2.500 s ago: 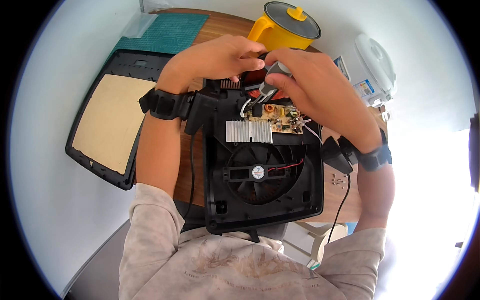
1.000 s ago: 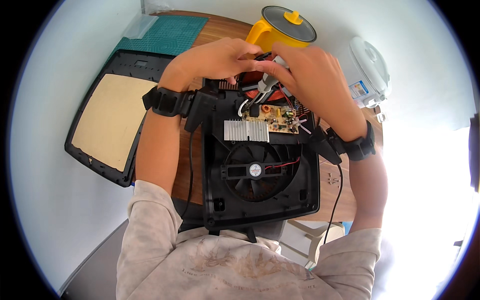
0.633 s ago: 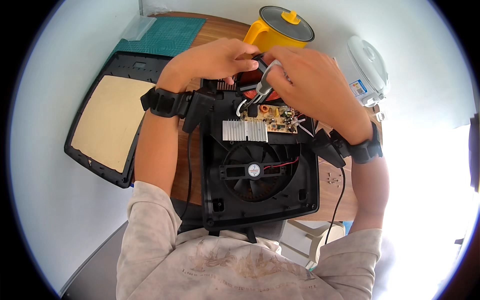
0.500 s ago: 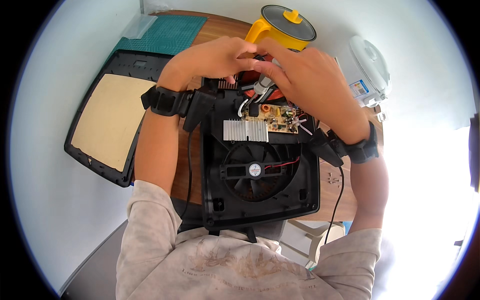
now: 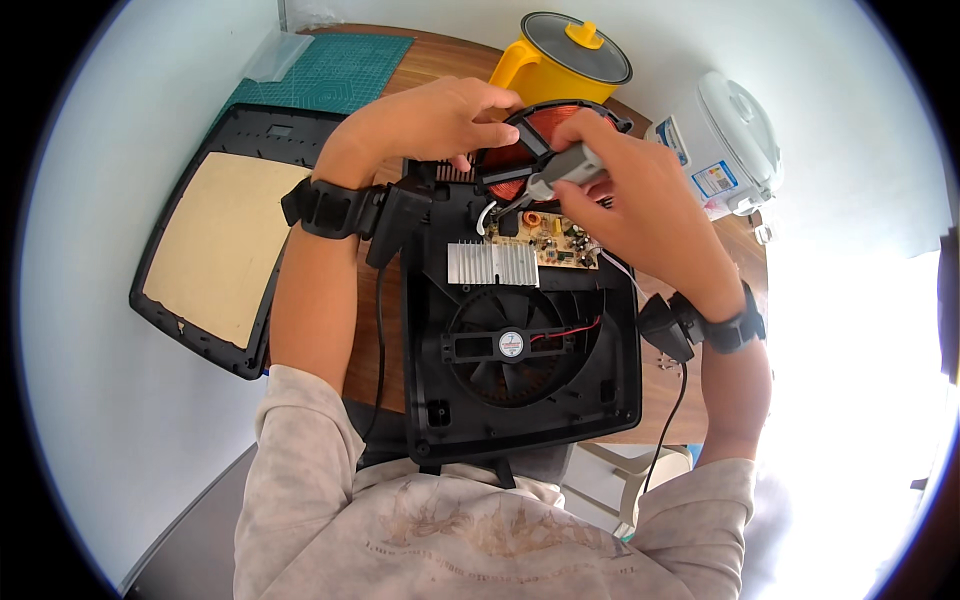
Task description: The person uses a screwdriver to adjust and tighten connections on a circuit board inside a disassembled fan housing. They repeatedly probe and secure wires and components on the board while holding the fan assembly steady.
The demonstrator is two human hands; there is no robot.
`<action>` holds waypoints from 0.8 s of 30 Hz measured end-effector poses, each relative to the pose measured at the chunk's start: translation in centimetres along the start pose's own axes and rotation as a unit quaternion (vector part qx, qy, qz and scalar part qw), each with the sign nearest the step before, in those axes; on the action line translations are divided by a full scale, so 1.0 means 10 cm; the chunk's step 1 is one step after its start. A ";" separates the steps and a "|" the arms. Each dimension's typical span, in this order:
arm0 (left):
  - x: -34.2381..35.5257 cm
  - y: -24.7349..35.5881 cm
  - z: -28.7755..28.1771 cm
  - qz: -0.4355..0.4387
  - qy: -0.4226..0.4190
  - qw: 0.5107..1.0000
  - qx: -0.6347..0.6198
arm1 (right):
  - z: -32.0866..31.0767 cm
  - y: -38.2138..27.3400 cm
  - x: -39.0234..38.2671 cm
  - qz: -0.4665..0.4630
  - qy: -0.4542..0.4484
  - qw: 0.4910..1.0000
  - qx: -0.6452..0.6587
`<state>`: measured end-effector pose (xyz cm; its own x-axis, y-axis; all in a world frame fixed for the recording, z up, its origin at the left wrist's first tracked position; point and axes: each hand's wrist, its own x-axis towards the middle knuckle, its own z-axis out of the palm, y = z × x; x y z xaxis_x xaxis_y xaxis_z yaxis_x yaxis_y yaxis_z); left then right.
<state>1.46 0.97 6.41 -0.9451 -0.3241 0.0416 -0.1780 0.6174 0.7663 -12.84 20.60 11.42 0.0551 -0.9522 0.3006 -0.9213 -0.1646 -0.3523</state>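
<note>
My left hand [image 5: 460,125] grips the black frame of a copper induction coil [image 5: 549,128] at its left rim, above the back of an open black appliance housing [image 5: 520,425]. My right hand [image 5: 630,200] holds a grey-handled screwdriver [image 5: 562,170], pointed down-left at the upper left of a circuit board [image 5: 558,240], beside a short white wire [image 5: 484,216]; its exact contact is too small to tell. A silver finned heatsink [image 5: 492,264] lies in front of the board, and a black fan [image 5: 510,370] sits nearer me. Both wrists wear black strapped devices with cables.
A black cover with a beige sheet [image 5: 215,250] lies at left, below a green mat [image 5: 330,70]. A yellow lidded pot [image 5: 555,75] and white cooker [image 5: 720,150] stand behind. Loose screws [image 5: 670,366] lie right of the housing. A light chair [image 5: 630,480] is below the wooden table [image 5: 380,340].
My right hand has shifted right and slightly down, turning the screwdriver handle to a flatter angle and uncovering more of the coil. My left hand stays almost in place.
</note>
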 end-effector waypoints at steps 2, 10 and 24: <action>-0.01 0.00 0.01 0.003 0.005 1.000 -0.001 | -0.03 -0.05 -0.10 0.024 0.047 0.998 0.016; 0.01 -0.02 0.01 0.014 0.010 1.000 -0.002 | 0.04 0.08 -0.21 0.029 0.065 0.996 0.045; 0.00 0.01 0.01 0.000 0.010 1.000 0.018 | 0.17 0.14 -0.42 0.077 0.089 0.991 0.069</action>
<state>1.46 1.07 6.43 -0.9397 -0.3377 0.0542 -0.1878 0.6420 0.7433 -13.65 23.92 8.14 -0.1624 -0.9102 0.3809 -0.8510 -0.0661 -0.5210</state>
